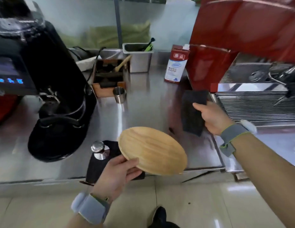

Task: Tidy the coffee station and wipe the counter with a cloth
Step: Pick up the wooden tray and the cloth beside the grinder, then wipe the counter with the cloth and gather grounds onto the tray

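My left hand (120, 171) grips a round wooden plate (153, 150) by its near rim and holds it tilted above the front of the steel counter (143, 102). My right hand (211, 117) is closed on a dark cloth (192, 112) that hangs down onto the counter beside the red espresso machine (234, 38). Under the plate lies a black mat (100, 163) with a steel tamper (99, 149) standing on it.
A black grinder (49, 96) fills the left side. Behind stand a wooden knock box (108, 76), a small steel cup (119, 94), a steel bin (138, 58) with tools and a milk carton (175, 65). The machine's drip grate (252, 106) is at right. Tiled floor lies below the counter edge.
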`<action>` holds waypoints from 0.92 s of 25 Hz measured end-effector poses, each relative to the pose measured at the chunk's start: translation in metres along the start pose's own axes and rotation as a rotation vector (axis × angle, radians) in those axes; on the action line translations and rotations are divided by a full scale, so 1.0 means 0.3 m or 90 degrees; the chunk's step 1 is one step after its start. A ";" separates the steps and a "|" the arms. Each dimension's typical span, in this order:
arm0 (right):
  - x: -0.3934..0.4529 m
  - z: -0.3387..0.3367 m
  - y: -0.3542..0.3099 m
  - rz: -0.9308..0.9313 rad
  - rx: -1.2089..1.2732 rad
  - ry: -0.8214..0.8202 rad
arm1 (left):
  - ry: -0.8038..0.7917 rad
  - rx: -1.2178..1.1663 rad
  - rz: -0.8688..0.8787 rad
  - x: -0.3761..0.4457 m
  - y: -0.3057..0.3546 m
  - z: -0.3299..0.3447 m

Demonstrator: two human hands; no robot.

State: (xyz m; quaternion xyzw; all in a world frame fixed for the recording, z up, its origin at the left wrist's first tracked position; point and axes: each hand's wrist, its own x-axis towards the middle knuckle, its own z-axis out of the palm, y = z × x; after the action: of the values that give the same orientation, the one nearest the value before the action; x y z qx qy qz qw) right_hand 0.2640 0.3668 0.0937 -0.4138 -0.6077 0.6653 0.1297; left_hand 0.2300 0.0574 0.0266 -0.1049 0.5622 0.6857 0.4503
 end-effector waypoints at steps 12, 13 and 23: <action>0.403 0.113 0.285 -0.067 -0.937 0.005 | 0.066 0.005 -0.060 0.042 -0.336 0.082; 0.384 0.107 0.312 -0.101 -0.929 -0.017 | 0.055 0.012 -0.054 0.039 -0.334 0.078; 0.091 -0.009 0.469 -0.256 -0.732 -0.477 | 0.020 0.025 -0.052 0.047 -0.320 0.059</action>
State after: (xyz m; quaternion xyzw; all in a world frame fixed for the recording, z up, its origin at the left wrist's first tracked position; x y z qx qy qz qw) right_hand 0.2954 0.3551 -0.0458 -0.0404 -0.9304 0.3000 -0.2065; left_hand 0.2988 0.0761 -0.0416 -0.1296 0.5777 0.6538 0.4713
